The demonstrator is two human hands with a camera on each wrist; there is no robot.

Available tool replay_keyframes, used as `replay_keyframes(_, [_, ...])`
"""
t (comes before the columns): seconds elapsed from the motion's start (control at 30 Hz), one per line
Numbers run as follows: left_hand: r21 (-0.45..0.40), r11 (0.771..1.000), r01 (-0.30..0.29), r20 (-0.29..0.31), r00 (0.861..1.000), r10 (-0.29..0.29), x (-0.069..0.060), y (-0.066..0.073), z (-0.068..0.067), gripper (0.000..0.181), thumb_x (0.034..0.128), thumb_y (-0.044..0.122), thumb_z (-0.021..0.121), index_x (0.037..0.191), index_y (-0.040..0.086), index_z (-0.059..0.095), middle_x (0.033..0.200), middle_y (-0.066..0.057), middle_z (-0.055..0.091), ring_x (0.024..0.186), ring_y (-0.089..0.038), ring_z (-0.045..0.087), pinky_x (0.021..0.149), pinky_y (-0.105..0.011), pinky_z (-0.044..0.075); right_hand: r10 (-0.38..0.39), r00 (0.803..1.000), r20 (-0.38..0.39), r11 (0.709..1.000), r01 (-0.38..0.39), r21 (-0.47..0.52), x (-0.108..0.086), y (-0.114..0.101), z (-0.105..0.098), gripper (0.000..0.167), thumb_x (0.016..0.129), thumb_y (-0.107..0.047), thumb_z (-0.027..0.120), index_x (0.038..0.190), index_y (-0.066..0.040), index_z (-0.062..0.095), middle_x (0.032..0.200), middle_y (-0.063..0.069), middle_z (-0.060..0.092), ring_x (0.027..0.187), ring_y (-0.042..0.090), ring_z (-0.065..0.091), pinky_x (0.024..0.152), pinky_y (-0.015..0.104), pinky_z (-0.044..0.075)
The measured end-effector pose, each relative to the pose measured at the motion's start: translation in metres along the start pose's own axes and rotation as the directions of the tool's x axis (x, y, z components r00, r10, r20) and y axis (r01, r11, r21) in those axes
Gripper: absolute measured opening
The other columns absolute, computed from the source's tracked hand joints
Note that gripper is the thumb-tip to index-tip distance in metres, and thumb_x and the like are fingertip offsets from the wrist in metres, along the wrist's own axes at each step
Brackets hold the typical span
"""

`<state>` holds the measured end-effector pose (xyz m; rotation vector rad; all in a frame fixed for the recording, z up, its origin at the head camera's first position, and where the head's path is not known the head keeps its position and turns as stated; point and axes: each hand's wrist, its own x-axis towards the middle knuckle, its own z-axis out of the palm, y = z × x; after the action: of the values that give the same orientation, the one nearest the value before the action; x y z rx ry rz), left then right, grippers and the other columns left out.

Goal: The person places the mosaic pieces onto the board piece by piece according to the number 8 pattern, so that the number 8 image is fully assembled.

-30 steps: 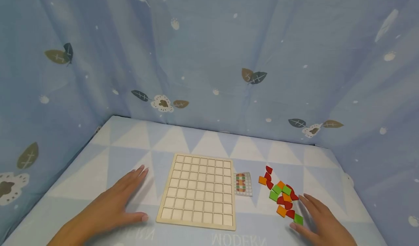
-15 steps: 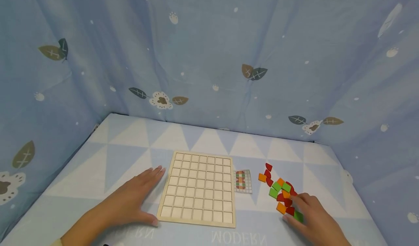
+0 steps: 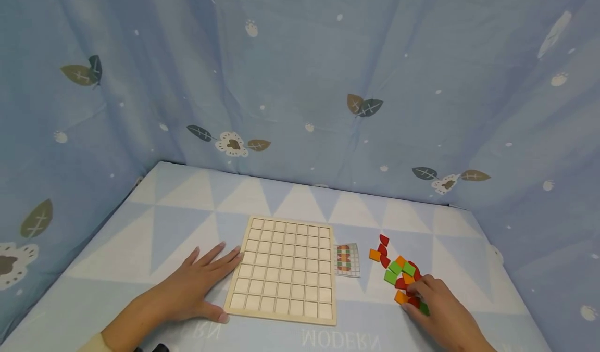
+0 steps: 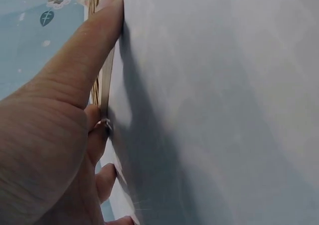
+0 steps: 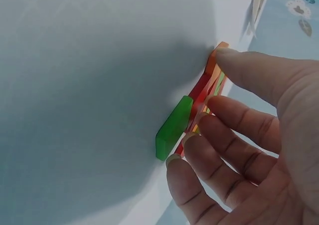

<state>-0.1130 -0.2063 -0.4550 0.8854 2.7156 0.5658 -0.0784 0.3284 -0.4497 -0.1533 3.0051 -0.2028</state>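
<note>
On the cloth-covered table lies a wooden grid board [image 3: 281,270] with rows of square cells. My left hand [image 3: 194,287] lies at its left edge, fingers spread and straight, with fingertips and thumb at the rim. My right hand [image 3: 442,310] reaches over a loose cluster of red, orange and green tiles. Up close in the right wrist view, the thumb is at an orange tile [image 5: 212,60], and the loosely bent fingers are over a red tile [image 5: 199,90] and beside a green tile [image 5: 174,127]. No tile is visibly lifted.
A small pattern card [image 3: 347,260] with a coloured design on a grid lies against the board's right side. Several tiles, among them an orange square [image 3: 374,255], lie farther back. A blue patterned curtain [image 3: 300,81] surrounds the table. Something black shows near the left wrist.
My left hand has moved right to the board's edge and spread its fingers. My right hand has moved left from beside the tiles to over them. Board and card stay put.
</note>
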Motion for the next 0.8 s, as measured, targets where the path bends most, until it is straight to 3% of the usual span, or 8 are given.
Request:
replay_keyframes(0.2, [-0.040,0.999,-0.007,0.021,1.000,0.008,0.000,-0.002,-0.001,0.115,0.0785,0.079,0.069,0.167,0.018,0.028,0.173,-0.004,0.024,0.158,-0.043,0.011,0.113,-0.080,0.004,0.028,0.999,0.028,0.999,-0.030,0.039,0.004,-0.005,-0.001,0.036,0.080,-0.032,0.092,0.105,-0.013,0.073,0.097,-0.002,0.059,0.091,0.018,0.056,0.090,0.045,0.059])
replay_keyframes(0.33, [-0.042,0.999,-0.030,-0.005,1.000,0.029,0.000,-0.003,0.000,0.113,0.0788,0.078,0.069,0.167,0.019,0.030,0.172,-0.004,0.025,0.157,-0.045,0.013,0.111,-0.082,0.006,0.033,0.999,0.040,0.998,-0.035,0.046,0.006,-0.006,-0.002,0.038,0.081,-0.029,0.091,0.110,-0.011,0.073,0.100,-0.001,0.061,0.092,0.018,0.056,0.090,0.045,0.059])
replay_keyframes(0.67, [-0.029,0.999,-0.035,-0.031,0.999,0.034,-0.001,0.001,0.003,0.113,0.0802,0.078,0.067,0.166,0.015,0.031,0.172,-0.006,0.024,0.157,-0.045,0.012,0.112,-0.082,0.005,0.066,0.994,0.086,0.993,-0.074,0.095,0.011,-0.009,-0.003,0.029,0.082,-0.022,0.091,0.100,-0.009,0.073,0.094,0.000,0.057,0.086,0.018,0.055,0.089,0.045,0.059])
replay_keyframes(0.8, [-0.040,0.999,-0.029,-0.034,0.999,0.028,-0.001,0.002,0.003,0.114,0.0791,0.078,0.069,0.166,0.014,0.032,0.172,-0.006,0.025,0.157,-0.046,0.012,0.112,-0.081,0.003,0.096,0.990,0.099,0.982,-0.111,0.153,0.010,-0.010,-0.003,0.029,0.081,-0.019,0.091,0.097,-0.010,0.068,0.091,0.000,0.055,0.081,0.016,0.053,0.079,0.037,0.058])
